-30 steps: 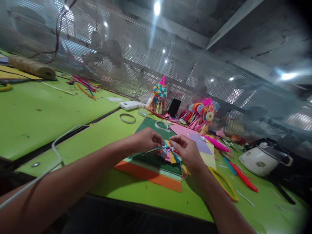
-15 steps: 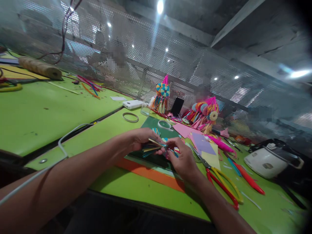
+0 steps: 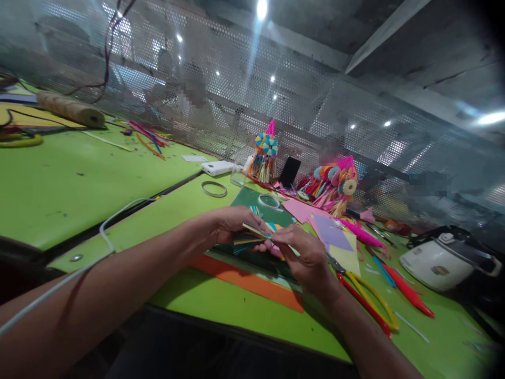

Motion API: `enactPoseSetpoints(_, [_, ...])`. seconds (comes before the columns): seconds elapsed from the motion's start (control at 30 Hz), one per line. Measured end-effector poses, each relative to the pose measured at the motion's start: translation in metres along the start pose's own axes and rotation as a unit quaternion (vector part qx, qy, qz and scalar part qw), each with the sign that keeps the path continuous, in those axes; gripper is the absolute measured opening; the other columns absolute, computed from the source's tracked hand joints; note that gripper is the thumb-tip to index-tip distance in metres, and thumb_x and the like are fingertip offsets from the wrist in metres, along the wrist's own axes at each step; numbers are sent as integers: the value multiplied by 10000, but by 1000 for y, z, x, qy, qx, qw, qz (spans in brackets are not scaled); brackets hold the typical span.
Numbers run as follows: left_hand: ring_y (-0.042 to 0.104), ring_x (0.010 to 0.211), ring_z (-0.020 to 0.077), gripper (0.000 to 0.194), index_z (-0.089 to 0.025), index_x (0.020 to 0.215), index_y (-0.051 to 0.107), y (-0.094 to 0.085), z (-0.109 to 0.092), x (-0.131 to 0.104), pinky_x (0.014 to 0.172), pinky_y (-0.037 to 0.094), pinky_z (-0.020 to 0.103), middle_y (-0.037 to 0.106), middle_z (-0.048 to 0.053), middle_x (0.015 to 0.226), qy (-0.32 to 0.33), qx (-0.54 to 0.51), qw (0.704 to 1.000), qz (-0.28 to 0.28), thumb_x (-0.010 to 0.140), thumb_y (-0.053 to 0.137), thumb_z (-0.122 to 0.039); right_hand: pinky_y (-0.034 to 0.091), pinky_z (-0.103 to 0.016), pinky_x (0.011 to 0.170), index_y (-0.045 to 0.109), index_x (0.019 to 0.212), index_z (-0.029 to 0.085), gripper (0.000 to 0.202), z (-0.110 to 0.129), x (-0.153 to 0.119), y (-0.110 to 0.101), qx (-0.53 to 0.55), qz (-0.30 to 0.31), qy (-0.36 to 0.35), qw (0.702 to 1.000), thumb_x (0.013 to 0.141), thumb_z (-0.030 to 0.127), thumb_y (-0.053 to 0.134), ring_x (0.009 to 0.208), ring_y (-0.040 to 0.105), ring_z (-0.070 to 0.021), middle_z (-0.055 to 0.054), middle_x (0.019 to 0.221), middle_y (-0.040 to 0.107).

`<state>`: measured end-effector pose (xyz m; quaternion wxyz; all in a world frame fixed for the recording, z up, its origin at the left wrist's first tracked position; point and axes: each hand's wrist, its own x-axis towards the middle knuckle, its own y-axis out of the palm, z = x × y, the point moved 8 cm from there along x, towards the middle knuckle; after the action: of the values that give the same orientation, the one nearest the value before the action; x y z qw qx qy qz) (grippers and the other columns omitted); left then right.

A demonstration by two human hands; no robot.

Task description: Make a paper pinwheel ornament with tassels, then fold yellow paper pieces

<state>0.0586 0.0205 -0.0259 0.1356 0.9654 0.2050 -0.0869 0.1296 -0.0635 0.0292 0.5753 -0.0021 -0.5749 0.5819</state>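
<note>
Above a dark green sheet (image 3: pixel 244 198), my left hand (image 3: pixel 235 223) is closed on a bunch of thin paper strips (image 3: pixel 248 243) in cream, dark and teal. My right hand (image 3: pixel 302 251) meets it from the right, thumb and fingers pinched at the gathered end of the strips. A small blue, yellow and white paper rosette (image 3: pixel 273 227) shows behind the fingertips, partly covered by them. Exactly what the right fingertips pinch is hidden. Scissors with red and yellow handles (image 3: pixel 373 297) lie beside my right wrist, their blades partly behind it.
Orange paper (image 3: pixel 252 281) lies under the hands. Beyond them are tape rolls (image 3: pixel 214 189), a clear cup (image 3: pixel 238 176), a phone (image 3: pixel 290 171) and tasselled paper ornaments (image 3: pixel 268 150). A white pot-like appliance (image 3: pixel 437 260) and a red-handled tool (image 3: pixel 410 292) stand right. A white cable (image 3: pixel 103 231) crosses left.
My right hand has turned and shifted slightly, and more of the rosette shows above its fingertips. The left hand keeps its hold on the strips. The whole view has shifted a little.
</note>
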Motion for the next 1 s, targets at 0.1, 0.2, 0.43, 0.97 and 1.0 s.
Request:
enactPoseSetpoints(0.1, [582,533,114,132,-108,725,683,1,0,-1,602,478,247,663,26,597,6,16,1000,6,683,558,-114,475,-337,738,630,901,225,150,-2,2,-3,16,-12,16,1000,856,149,508,822,590,-184,-58,856,644])
enactPoseSetpoints(0.2, [603,578,125,122,-132,762,690,6,-3,-2,655,491,267,675,21,625,24,15,999,30,672,607,-135,474,-320,724,611,841,209,94,-4,3,-7,21,-33,42,998,850,165,529,810,578,-177,-49,825,602])
enactPoseSetpoints(0.43, [621,602,163,355,-76,753,668,8,7,4,629,512,312,684,103,680,-41,-56,997,28,785,498,-387,462,-325,732,600,887,204,130,4,1,-2,-18,-26,22,999,871,140,488,823,556,-182,-56,836,575])
enactPoseSetpoints(0.97, [573,580,108,133,-91,729,681,4,8,-4,601,443,248,676,50,674,-4,18,999,36,659,713,-199,456,-339,746,605,911,194,185,12,-6,13,-74,10,-15,997,902,124,434,828,528,-177,-61,869,578])
enactPoseSetpoints(1.0, [563,567,102,130,-93,721,680,4,8,-4,586,431,241,672,46,667,-5,23,999,34,658,713,-201,453,-345,753,603,919,191,187,12,-7,14,-78,13,-7,997,905,126,428,829,525,-179,-62,869,575])
